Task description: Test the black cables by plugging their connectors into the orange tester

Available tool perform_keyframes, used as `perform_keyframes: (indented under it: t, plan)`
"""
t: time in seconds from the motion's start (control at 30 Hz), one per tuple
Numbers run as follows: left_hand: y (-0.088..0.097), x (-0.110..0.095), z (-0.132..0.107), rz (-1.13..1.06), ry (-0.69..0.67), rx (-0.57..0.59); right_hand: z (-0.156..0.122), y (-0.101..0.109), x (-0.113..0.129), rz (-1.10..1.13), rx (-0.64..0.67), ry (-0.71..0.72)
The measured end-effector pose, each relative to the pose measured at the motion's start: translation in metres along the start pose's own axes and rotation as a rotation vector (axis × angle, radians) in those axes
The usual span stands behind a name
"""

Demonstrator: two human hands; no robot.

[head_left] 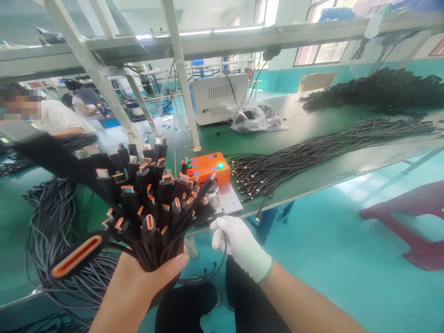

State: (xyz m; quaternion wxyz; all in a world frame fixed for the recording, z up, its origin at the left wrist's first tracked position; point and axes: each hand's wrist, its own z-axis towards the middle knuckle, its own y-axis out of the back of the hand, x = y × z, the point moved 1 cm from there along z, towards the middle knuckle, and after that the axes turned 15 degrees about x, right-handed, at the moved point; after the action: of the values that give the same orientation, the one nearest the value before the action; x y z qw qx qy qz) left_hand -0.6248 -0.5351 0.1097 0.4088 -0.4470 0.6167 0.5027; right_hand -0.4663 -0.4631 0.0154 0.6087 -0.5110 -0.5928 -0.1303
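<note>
My bare left hand [140,280] is wrapped round a thick bundle of black USB-C cables [152,222], their orange-lined plugs fanned upward close to the camera. My right hand [243,247], in a white glove, pinches a single thin black cable [224,259] near its end. That cable loops down and back under the bundle. Just beyond the right hand, an orange box [222,173] with a glowing green light sits on the bench. A metal plate [231,200] lies at its front edge. The bundle hides part of the box, and the pinched cable's tip is not clearly visible.
More black cables [312,148] lie stretched along the green bench [294,108] to the right. Coiled cables [52,222] hang at the left. Behind stand a white metal case [218,99] and a shelf post [182,83]. A co-worker [58,115] sits across; a red stool [409,208] stands right.
</note>
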Motion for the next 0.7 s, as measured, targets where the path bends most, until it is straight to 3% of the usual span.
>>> perform_keyframes:
  t: [0.13, 0.27, 0.43, 0.53, 0.7]
  plan:
    - [0.000, -0.002, 0.000, -0.040, -0.002, -0.023, -0.010, 0.002, 0.000, -0.062, 0.038, -0.014]
    - [-0.002, -0.003, 0.000, -0.079, -0.020, -0.027, -0.036, 0.019, 0.000, -0.177, 0.089, -0.072]
    - [0.002, -0.003, 0.002, -0.139, -0.015, 0.064, -0.064, 0.037, 0.024, -0.686, 0.008, -0.225]
    - [0.006, -0.001, 0.004, -0.137, -0.046, 0.166, -0.067, 0.016, 0.047, -0.827, -0.107, -0.046]
    - [0.005, 0.001, 0.002, -0.122, -0.091, 0.121, -0.046, -0.048, 0.055, -0.458, 0.159, 0.214]
